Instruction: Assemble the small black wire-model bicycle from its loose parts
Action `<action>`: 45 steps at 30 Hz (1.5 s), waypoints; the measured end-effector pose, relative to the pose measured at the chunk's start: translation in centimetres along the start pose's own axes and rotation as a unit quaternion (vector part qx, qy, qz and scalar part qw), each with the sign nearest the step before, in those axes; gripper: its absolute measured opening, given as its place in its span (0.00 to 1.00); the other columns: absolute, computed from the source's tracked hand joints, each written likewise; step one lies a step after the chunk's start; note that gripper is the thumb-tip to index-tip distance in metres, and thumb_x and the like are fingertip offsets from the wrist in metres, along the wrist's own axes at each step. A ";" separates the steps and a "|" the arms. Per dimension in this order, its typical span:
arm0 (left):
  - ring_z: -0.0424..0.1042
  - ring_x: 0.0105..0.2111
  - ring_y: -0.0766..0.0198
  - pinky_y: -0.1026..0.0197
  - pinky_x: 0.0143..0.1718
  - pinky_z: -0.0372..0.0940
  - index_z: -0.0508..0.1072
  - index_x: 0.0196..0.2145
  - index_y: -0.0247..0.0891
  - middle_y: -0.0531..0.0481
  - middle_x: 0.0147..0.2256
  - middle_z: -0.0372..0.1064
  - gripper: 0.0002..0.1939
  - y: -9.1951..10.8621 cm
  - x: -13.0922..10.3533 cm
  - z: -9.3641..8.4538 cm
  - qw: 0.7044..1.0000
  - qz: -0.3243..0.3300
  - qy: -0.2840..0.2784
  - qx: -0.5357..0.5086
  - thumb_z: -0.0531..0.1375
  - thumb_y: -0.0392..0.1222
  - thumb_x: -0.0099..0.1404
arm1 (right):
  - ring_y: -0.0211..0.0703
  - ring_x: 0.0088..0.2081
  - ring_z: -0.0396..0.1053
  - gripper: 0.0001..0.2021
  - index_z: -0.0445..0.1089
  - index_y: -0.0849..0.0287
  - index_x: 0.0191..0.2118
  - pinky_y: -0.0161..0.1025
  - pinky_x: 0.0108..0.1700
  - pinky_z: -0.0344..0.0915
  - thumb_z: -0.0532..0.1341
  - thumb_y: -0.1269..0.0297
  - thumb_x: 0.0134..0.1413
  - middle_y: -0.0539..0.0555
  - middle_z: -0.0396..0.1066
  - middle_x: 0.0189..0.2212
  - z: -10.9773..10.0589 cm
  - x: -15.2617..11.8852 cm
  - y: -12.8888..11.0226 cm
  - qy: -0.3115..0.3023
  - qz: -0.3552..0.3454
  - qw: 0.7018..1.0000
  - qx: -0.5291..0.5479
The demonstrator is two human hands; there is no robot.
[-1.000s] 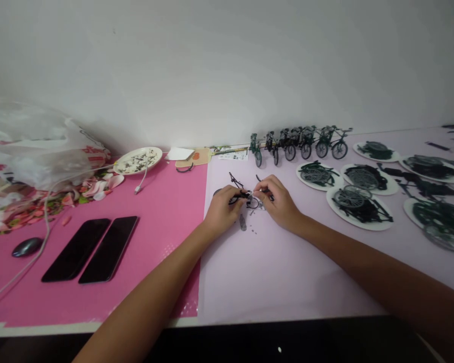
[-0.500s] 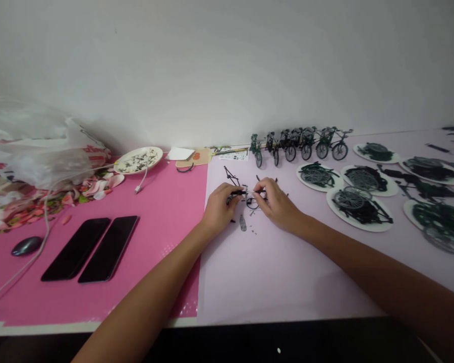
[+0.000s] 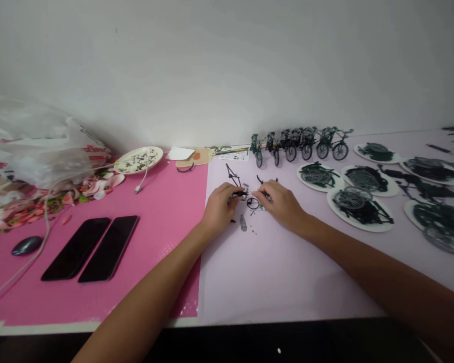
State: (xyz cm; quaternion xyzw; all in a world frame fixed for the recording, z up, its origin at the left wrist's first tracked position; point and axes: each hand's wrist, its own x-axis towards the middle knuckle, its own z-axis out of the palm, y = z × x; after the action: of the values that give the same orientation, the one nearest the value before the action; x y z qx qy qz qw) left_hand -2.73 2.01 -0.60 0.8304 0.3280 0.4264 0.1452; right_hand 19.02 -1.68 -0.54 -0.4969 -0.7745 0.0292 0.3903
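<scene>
Over the lilac sheet, my left hand (image 3: 222, 204) pinches a small black model-bicycle part (image 3: 239, 194) between thumb and fingers. My right hand (image 3: 278, 201) is just to its right, fingertips drawn together; what they hold, if anything, is hidden. Between and below the hands lies a dark ring-shaped part (image 3: 252, 203). A thin black bicycle frame (image 3: 232, 175) rests beyond my left hand. Nearer to me are a grey slotted piece (image 3: 243, 223) and several tiny bits (image 3: 253, 232). A curved black part (image 3: 260, 179) shows behind my right hand.
Several assembled model bicycles (image 3: 306, 143) stand along the wall. White plates (image 3: 378, 228) of bicycle parts fill the right side. On the pink sheet (image 3: 155, 272) at left lie two phones (image 3: 108, 249), a mouse (image 3: 27, 246), a cable, petals and a plastic bag (image 3: 41, 151).
My right hand has shifted slightly and turned, its fingers lower. The dark piece and thin silvery rod seen at its fingertips no longer show clearly. My left hand stays nearly still.
</scene>
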 end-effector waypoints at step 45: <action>0.78 0.37 0.60 0.58 0.42 0.76 0.82 0.45 0.40 0.47 0.38 0.77 0.19 0.2 0.0 -0.2 0.999 -0.024 0.030 -0.034 0.57 0.23 0.65 | 0.43 0.24 0.64 0.15 0.58 0.53 0.33 0.38 0.28 0.53 0.53 0.53 0.74 0.50 0.68 0.26 -0.2 -0.2 -0.7 -0.024 0.008 0.999 -0.028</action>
State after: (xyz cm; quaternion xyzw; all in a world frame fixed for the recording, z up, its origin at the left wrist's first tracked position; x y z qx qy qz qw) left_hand -2.75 1.82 -0.39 0.8038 0.3371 0.4585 0.1733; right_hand 18.65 -2.25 -0.23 -0.5128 -0.7801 0.0227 0.3577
